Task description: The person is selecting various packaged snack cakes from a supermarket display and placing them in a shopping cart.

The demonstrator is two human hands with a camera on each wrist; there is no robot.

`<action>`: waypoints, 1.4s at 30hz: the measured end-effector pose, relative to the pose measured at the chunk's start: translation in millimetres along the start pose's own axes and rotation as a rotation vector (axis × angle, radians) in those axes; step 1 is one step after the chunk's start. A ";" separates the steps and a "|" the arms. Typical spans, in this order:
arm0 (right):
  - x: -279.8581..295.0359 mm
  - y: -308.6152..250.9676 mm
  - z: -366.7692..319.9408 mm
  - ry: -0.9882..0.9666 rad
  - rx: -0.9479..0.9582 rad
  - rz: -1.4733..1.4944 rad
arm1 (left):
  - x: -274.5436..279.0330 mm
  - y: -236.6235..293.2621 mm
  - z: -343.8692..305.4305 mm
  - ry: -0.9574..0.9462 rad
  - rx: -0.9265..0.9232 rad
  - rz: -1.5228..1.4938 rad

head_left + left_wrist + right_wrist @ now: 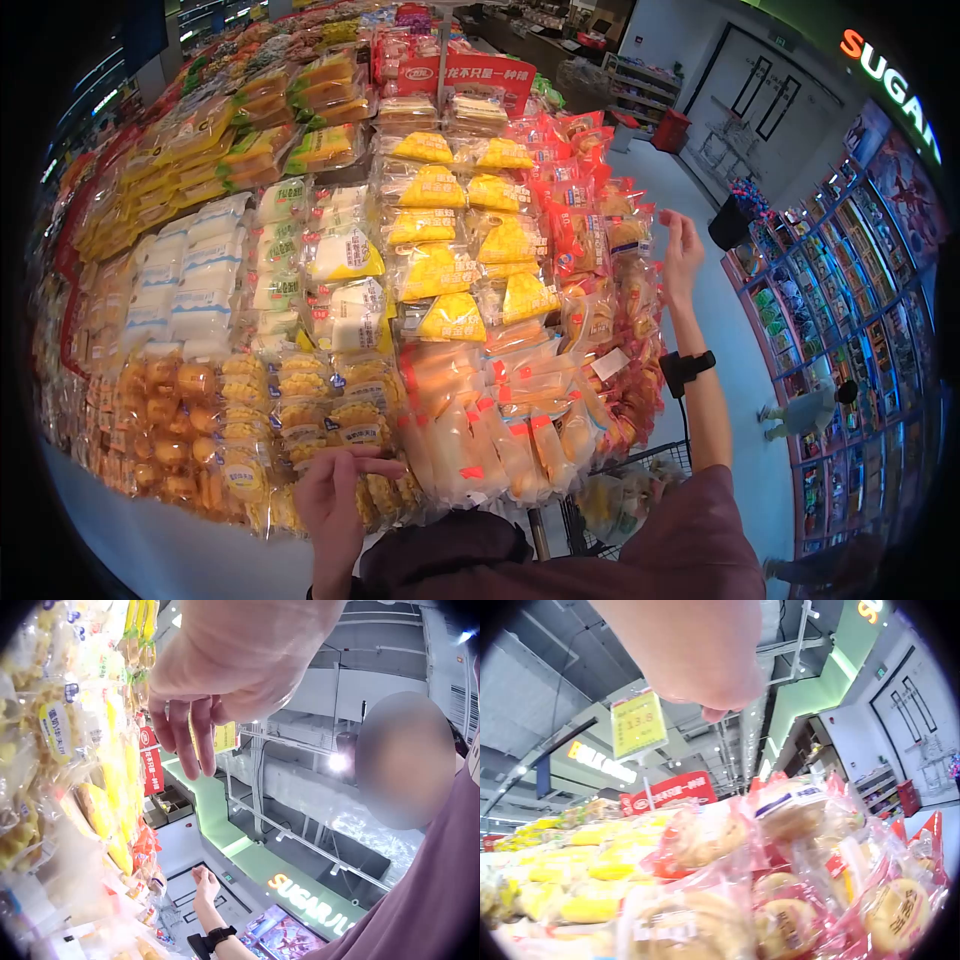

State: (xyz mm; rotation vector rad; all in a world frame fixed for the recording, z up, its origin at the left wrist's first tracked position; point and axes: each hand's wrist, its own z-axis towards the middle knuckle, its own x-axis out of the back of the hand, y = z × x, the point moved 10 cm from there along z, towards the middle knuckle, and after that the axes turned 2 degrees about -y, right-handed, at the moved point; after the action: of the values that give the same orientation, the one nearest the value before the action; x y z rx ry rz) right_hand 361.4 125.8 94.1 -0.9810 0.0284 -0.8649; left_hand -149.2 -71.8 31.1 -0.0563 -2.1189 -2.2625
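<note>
My left hand (338,505) is over the front edge of a heaped snack display, its fingers loose and holding nothing. Close by are clear-wrapped yellow waffle-like cakes (362,415). In the left wrist view the left hand (240,667) hangs with its fingers pointing down. My right hand (682,262) is raised past the display's right side, fingers slightly bent and nothing in them. Beside it lie breads in clear and red wrappers (630,235). The right wrist view shows the right hand (697,656) above round packaged buns (784,922), with most of its fingers hidden.
Yellow-wrapped cakes (437,270) fill the display's middle, with white packs (205,270) to the left. A red sign (500,85) and a yellow price card (639,724) stand over the goods. A wire cart (600,500) is near my body; stocked shelves (850,330) line the right.
</note>
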 end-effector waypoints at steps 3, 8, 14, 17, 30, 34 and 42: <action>-22.4 -84.7 -71.1 -0.140 0.138 0.174 | -7.7 1.6 -3.8 -0.019 -0.012 -0.180; -107.0 -279.3 -270.2 -0.798 0.731 0.242 | -31.4 -15.6 -5.2 -0.206 0.068 -0.448; -170.2 -331.4 -391.2 -1.057 0.871 0.410 | -17.6 -4.9 -31.6 -0.301 0.166 -1.321; -190.4 -322.2 -413.4 -1.212 0.827 0.314 | 17.2 -8.8 -56.4 -0.239 0.090 -1.105; -191.0 -405.1 -486.1 -1.120 -0.279 1.596 | 102.0 0.9 -162.9 0.142 -0.811 0.745; -184.3 -438.0 -479.4 -1.228 0.258 1.068 | 124.9 -10.4 -159.6 0.130 -0.602 0.178; -190.7 -442.9 -455.5 -1.128 0.745 0.439 | 142.2 -26.1 -172.7 -0.283 -0.272 -0.339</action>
State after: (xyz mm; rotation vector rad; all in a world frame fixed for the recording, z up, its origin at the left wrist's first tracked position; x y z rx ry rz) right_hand -221.8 -190.3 87.9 -0.5906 -0.9425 0.1829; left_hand -292.3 -243.1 1.6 -0.0286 -2.0563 -2.8870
